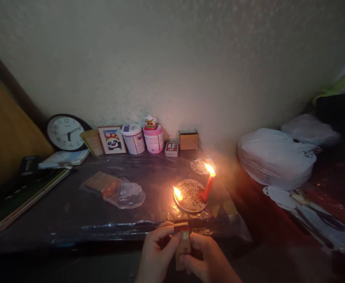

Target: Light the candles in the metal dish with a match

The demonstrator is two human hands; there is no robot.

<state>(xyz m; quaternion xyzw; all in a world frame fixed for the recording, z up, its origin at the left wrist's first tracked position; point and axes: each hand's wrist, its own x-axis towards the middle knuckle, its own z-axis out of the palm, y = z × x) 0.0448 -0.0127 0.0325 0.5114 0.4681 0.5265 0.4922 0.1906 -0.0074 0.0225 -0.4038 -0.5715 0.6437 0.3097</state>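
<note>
Between both hands, at the table's front edge, is a small matchbox (183,248), partly slid open, with red-tipped matches showing at its far end. My left hand (158,249) is closed on its left side, thumb near the matches. From the right, my right hand (203,255) grips the lower part of the box with fingers and thumb. Beyond them a round metal plate (190,208) bears dark specks. A lit red candle (209,186) stands slightly tilted on its right side, and a small flame (177,193) burns at its left edge.
Behind the plate lies a second small dish (199,166). A plastic-wrapped pack (101,184) rests to the left. Along the wall stand a clock (65,133), a framed panda picture (112,140), canisters (154,139), and a small box (189,140). White plastic bags (277,157) sit at right.
</note>
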